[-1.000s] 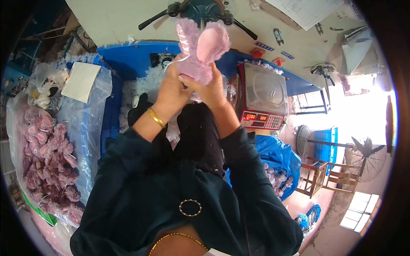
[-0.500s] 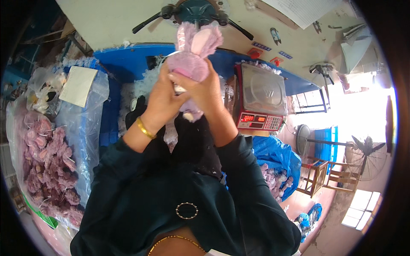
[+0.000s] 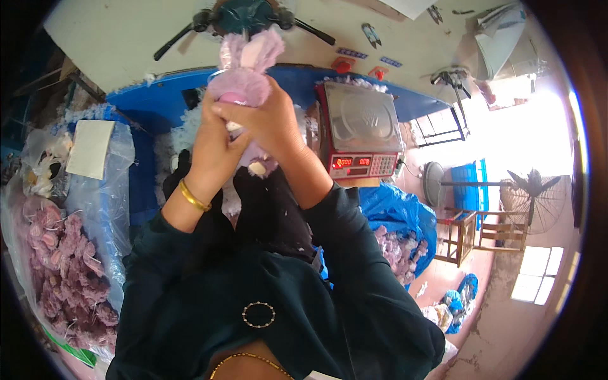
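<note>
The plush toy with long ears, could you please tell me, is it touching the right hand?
Touching. The head view shows the right hand closed around the plush toy, covering part of its body.

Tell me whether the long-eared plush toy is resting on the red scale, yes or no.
No, the long-eared plush toy is held between the left hand and the right hand, left of the red scale.

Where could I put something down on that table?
Bare tabletop lies left of the black-handled machine; there's more between the nearer thread snips and folded papers. It's crowded in front of the machine, where hands hold a plush rabbit.
</note>
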Motion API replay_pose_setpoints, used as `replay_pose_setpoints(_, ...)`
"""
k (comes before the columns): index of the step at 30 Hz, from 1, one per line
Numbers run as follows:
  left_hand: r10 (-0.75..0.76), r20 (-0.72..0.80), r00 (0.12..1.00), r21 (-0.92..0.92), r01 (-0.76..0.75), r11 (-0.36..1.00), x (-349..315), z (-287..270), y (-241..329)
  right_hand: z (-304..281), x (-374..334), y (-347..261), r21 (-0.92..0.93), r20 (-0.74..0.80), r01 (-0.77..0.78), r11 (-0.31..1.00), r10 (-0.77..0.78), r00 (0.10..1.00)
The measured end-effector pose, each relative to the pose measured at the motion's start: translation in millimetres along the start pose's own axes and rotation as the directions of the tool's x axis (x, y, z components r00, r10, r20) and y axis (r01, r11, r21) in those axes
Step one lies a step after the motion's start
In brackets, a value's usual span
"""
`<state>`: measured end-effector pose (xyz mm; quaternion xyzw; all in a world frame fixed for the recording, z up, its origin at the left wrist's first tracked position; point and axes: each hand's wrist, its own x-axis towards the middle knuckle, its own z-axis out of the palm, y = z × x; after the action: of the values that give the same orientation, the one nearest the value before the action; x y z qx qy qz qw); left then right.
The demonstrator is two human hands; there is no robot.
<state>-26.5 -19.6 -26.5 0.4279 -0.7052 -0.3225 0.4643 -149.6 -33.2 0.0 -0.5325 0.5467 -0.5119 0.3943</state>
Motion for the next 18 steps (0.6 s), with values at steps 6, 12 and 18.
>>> replay_pose_setpoints(6,-0.088,0.145,0.985,-0.545,0.154,0.824,-50.0,9.4,6.3,-57.5,-37.6,19.8,-0.034,0.184,-0.068,0.997,0.074,0.98)
replay_pose_setpoints(12,-0.342,0.347,0.873,-0.244,0.436,0.866,-74.4,-18.8,-36.9,-285.8,27.2,181.2,-0.244,-0.164,-0.269,0.932,0.233,0.958)
replay_pose_setpoints(18,-0.41,0.408,0.816,-0.173,0.51,0.843,-96.2,-31.5,-50.8,-300.9,41.6,170.3,-0.62,-0.379,-0.51,0.596,0.342,0.86)
